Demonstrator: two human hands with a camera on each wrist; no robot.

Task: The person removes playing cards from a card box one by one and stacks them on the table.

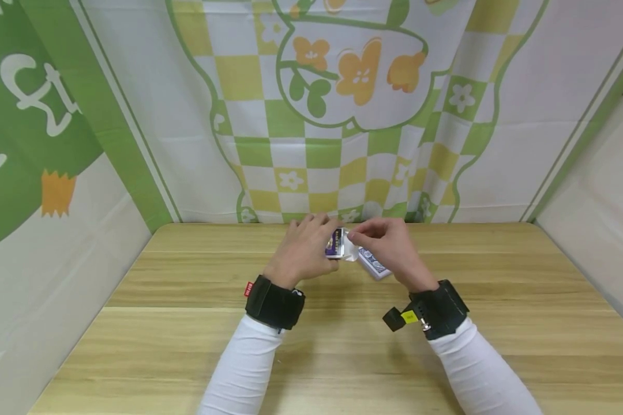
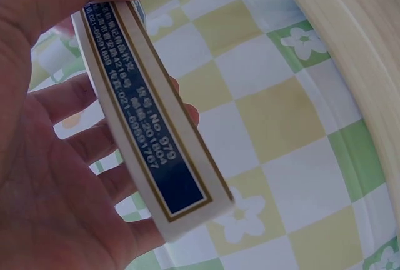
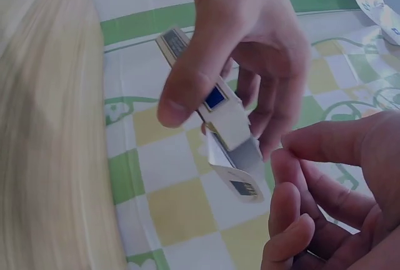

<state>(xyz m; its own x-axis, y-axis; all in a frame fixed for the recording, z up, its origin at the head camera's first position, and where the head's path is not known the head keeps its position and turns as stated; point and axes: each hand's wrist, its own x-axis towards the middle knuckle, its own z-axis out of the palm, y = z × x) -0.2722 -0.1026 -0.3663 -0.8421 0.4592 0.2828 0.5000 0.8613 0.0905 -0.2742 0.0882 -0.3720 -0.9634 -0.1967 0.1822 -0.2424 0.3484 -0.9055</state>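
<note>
My left hand (image 1: 306, 248) grips a playing card box (image 1: 334, 243) above the far part of the table. In the left wrist view, the narrow side of the box (image 2: 144, 120) shows a dark blue strip with printed characters and numbers. The lid flap (image 3: 237, 176) hangs loose at the box's end, and the inside cannot be seen. Close beside that end is my right hand (image 3: 337, 189), its thumb and index tips together and the other fingers curled. Nothing shows between those tips. Beneath the right hand lies a deck of blue-and-white patterned playing cards (image 1: 372, 265), partly covered.
A wooden table (image 1: 332, 357) spans the space before me. Its back edge meets a checkered, flowered curtain (image 1: 332, 155). Fabric walls stand at the left and right. A loose black strap end (image 1: 393, 319) with a yellow tag hangs from my right wristband.
</note>
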